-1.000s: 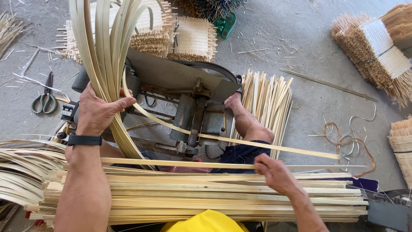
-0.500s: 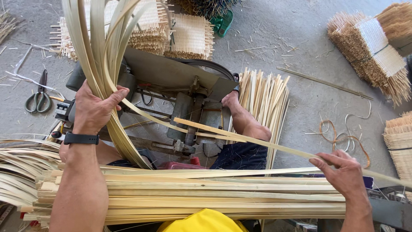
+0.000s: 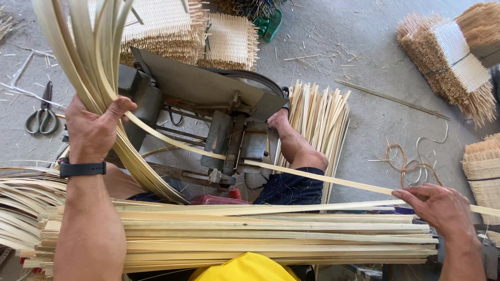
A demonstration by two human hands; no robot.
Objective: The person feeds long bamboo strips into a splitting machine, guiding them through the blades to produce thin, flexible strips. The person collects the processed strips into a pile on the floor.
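Left hand (image 3: 94,130), fingers closed, grips a strip bundle (image 3: 88,62) at upper left. Right hand (image 3: 442,208), lower right, pinches one strip (image 3: 312,177) running across the machine (image 3: 208,104) at centre, above stacked slats (image 3: 260,234).

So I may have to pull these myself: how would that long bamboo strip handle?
Probably springy: the bamboo strip bows between the left hand and right hand. Likely light, being thin. Its edges may be splintery.
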